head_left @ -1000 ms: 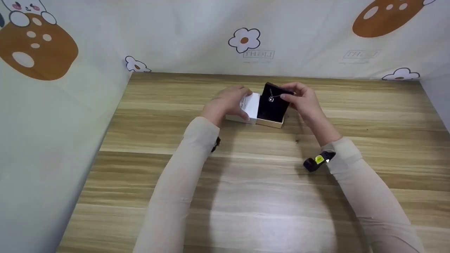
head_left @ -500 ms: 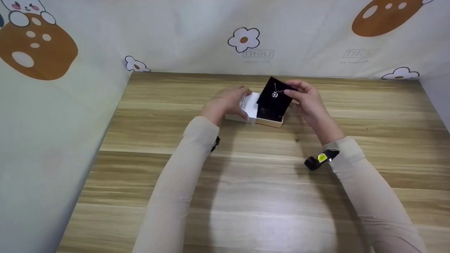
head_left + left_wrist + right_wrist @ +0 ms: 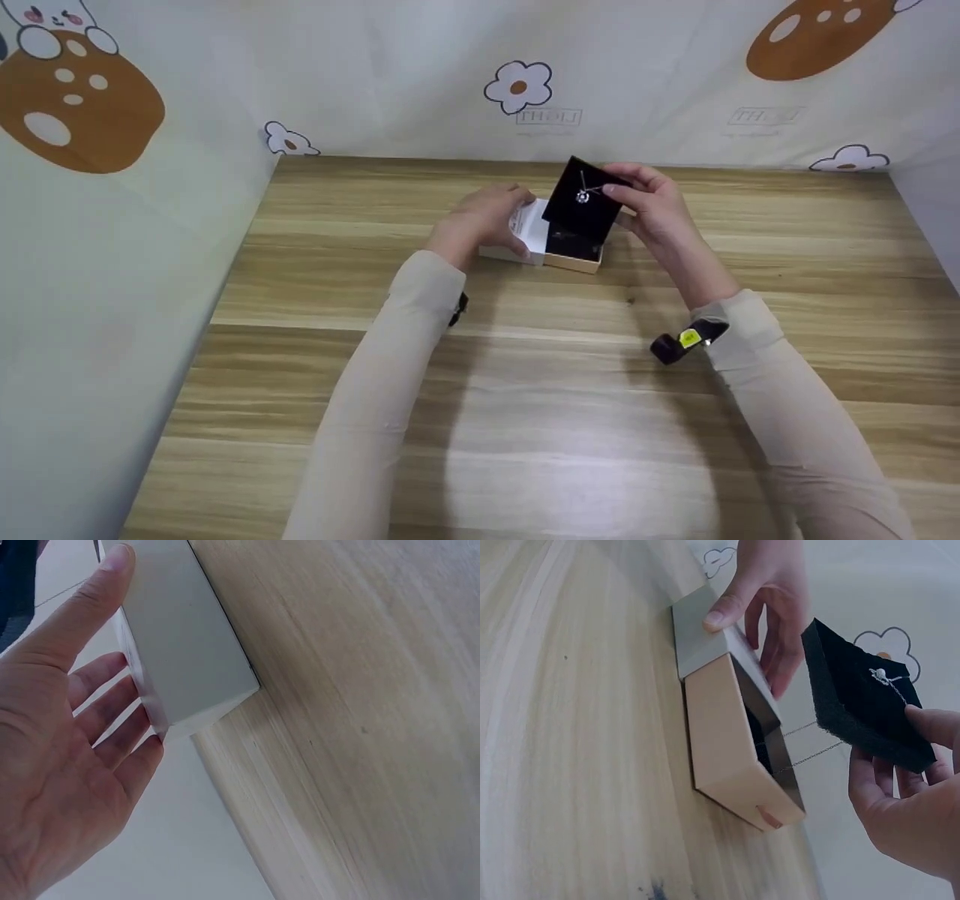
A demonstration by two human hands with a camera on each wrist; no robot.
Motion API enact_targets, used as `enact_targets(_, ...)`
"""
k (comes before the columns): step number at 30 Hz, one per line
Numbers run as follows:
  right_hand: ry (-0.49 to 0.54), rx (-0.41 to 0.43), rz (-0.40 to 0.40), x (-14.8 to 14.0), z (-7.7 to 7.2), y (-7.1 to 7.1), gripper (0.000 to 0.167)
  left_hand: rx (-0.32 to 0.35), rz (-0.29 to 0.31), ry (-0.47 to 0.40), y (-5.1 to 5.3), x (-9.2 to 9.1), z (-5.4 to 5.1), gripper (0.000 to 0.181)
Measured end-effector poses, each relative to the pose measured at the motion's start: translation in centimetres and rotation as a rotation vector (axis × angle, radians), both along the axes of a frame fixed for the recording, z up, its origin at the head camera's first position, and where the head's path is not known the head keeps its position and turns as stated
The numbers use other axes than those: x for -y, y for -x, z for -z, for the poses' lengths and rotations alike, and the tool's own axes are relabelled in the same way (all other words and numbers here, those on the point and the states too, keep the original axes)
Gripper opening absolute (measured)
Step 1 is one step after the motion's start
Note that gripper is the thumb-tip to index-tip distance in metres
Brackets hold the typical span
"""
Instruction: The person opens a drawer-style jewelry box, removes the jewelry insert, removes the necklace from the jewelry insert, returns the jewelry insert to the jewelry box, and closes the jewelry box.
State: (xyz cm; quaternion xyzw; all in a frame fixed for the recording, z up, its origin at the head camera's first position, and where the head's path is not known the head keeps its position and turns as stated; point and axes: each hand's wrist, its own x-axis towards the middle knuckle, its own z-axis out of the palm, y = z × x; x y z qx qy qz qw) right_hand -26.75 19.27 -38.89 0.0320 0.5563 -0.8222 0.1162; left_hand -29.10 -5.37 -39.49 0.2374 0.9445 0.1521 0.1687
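Head view: the left hand point(image 3: 484, 217), thumb and fingers partly spread, grips the white end of a box point(image 3: 572, 263) on the table point(image 3: 540, 390). The right hand point(image 3: 656, 210) pinches a tilted black pad point(image 3: 592, 216) just above the box's open end, a necklace point(image 3: 583, 196) on its face.

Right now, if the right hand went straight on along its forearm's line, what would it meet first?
Holding the black pad, the right hand would probably meet the patterned backdrop first, though depth is unclear.

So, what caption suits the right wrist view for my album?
Right hand holding a black pad with a pendant, chains trailing to the open box.
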Motion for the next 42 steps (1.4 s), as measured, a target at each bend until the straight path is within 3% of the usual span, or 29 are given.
enact_targets(8, -0.022, -0.029, -0.007, 0.6, -2.1, -0.5, 0.021, 0.003, -0.024, -0.062, -0.2, 0.3, 0.5, 0.087)
enact_targets(16, -0.045, -0.083, -0.011, 1.0, -3.7, -0.7, 0.021, 0.01, -0.081, -0.146, -0.8, 0.7, 1.5, 0.108)
enact_targets(23, -0.038, -0.107, -0.003, 1.2, -5.1, -0.8, 0.022, -0.024, -0.056, -0.166, -1.4, 0.8, 1.5, 0.107)
enact_targets(27, -0.048, -0.131, -0.001, 1.2, -5.9, -0.9, 0.022, -0.043, -0.045, -0.231, -1.7, 0.8, 1.0, 0.102)
enact_targets(31, -0.049, -0.154, -0.003, 1.3, -6.6, -1.0, 0.022, -0.03, -0.053, -0.371, -2.3, 0.7, -0.2, 0.092)
enact_targets(38, -0.03, -0.186, -0.017, 1.3, -7.8, -1.6, 0.022, 0.061, -0.14, -0.852, -4.1, 0.7, -3.4, 0.05)
enact_targets(42, -0.042, -0.21, -0.032, 1.5, -8.3, -1.9, 0.022, 0.065, -0.192, -1.007, -5.3, 0.4, -5.0, 0.036)
